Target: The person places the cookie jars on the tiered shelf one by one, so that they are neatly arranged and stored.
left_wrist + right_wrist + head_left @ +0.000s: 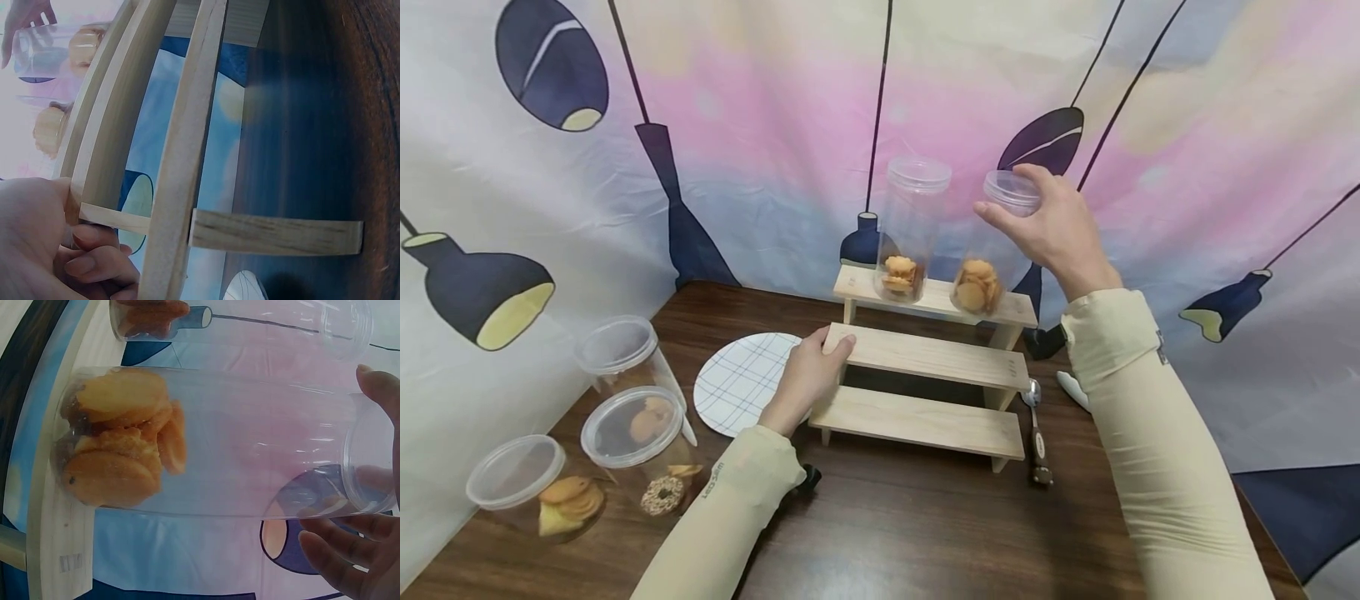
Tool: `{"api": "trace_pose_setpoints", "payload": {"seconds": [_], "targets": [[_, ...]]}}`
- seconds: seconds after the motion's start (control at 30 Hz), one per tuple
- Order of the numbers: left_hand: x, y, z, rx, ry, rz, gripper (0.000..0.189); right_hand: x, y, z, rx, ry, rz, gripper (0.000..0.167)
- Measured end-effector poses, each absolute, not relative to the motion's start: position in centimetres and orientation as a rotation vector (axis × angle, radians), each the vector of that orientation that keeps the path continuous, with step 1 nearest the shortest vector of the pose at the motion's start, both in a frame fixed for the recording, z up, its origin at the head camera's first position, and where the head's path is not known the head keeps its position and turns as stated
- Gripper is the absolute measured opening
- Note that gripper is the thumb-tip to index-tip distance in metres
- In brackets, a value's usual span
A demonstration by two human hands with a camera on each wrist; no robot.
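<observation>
A three-tier wooden stand (925, 354) stands on the table. On its top step are two tall clear jars with cookies low inside, a left jar (914, 225) and a right jar (981, 271). My right hand (1052, 225) holds the right jar by its lidded top, thumb and fingers spread around the rim. In the right wrist view, round golden cookies (125, 434) show at that jar's base, which meets the top step. My left hand (808, 375) grips the left end of the middle step, with thumb on top and fingers (100, 262) curled underneath.
Several lidded jars of snacks stand at the left, among them a front jar (625, 442) and a short jar (520, 479). A round checked white plate (737, 379) lies left of the stand. A dark-handled spoon (1037, 442) lies right. Patterned cloth (775, 125) hangs behind.
</observation>
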State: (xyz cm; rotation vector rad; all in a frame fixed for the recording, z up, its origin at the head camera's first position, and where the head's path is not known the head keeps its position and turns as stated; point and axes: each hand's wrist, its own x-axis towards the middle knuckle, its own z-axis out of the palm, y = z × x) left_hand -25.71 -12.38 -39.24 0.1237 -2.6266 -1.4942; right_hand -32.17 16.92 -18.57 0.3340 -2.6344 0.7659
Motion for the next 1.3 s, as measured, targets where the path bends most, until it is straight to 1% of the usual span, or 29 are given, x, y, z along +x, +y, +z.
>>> {"api": "trace_pose_setpoints", "payload": {"seconds": [0.4,0.57,0.7,0.9,1.0,1.13,1.3], "targets": [[-25.7,-12.5,-39.3,0.129,-2.633,-1.503,0.066,-32.1,16.8,-18.6,0.338,-2.656,0.788,0.094],[-25.6,-12.6,-39.4,0.134,-2.635,-1.507,0.066,-31.9,17.2,-18.2,0.361,-2.67,0.809,0.104],[-25.6,-12.8,-39.4,0.13,-2.636,-1.508,0.067,-31.3,17.8,-17.8,0.363,-2.661,0.876,0.108],[-25.6,-13.2,-39.3,0.138,-2.632,-1.509,0.069,-29.7,19.2,-17.7,0.354,-2.666,0.895,0.106],[-25.5,-13.3,-39.4,0.142,-2.635,-1.51,0.069,-28.9,20.4,-18.7,0.356,-2.659,0.885,0.1],[-25.4,-13.4,-39.5,0.151,-2.635,-1.509,0.069,-27.9,21.9,-20.9,0.346,-2.647,0.864,0.092],[-25.4,-13.6,-39.5,0.141,-2.629,-1.508,0.068,-26.8,23.1,-24.0,0.269,-2.663,0.849,0.088]]}}
